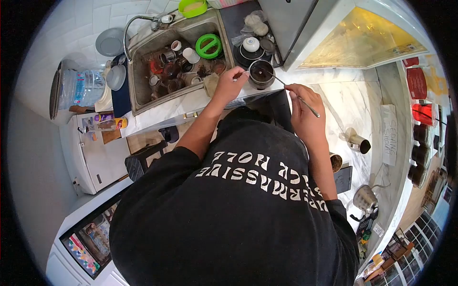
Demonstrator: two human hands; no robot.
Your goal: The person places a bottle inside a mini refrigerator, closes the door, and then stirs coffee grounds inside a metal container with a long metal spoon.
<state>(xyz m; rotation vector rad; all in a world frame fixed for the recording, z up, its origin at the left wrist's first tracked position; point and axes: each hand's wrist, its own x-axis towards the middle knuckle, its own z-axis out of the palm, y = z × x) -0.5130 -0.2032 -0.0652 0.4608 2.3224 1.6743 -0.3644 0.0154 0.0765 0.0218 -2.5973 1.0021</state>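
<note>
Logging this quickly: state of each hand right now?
Left hand: closed, holding the dark cup at its side.
Right hand: closed, holding a long metal utensil angled into the cup.

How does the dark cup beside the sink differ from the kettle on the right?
The cup is open, showing dark contents, while the kettle has a long, thin spout. The left hand steadies the cup and the right hand holds a metal utensil in it; neither hand touches the kettle.
</note>
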